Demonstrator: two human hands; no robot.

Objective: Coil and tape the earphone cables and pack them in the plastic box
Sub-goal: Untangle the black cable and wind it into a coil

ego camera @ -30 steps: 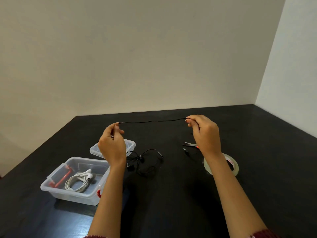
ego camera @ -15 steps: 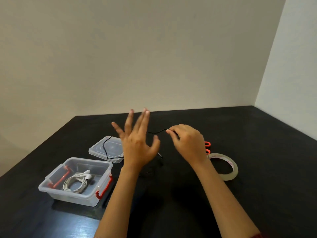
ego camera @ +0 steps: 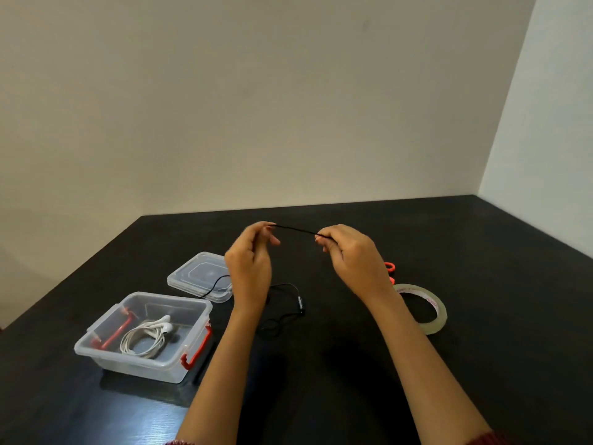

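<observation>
Head view, looking down at a black table set in the corner of a pale-walled room. Two bare forearms reach up from the bottom edge into the middle of the frame.

At the center, both hands are raised above the table, near each other. The left hand pinches a thin black cable between thumb and fingertips, the other fingers curled. The right hand pinches the same cable at its fingertips. A short length of cable runs nearly straight between the two hands, sloping slightly down toward the right.

The rest of the cable hangs below the left hand. One loop lies across a clear lid just left of center; another part loops on the table below the hands, with a small inline remote on it.

In the lower left stands an open clear box with red latches. Coiled white earphones lie inside it. The lid rests flat on the table just beyond the box.

Right of center, a roll of clear tape lies flat on the table, partly hidden by the right wrist. Just above it, orange scissor handles show past the right hand; the blades are hidden.

Dark red sleeves show at the bottom edge.
</observation>
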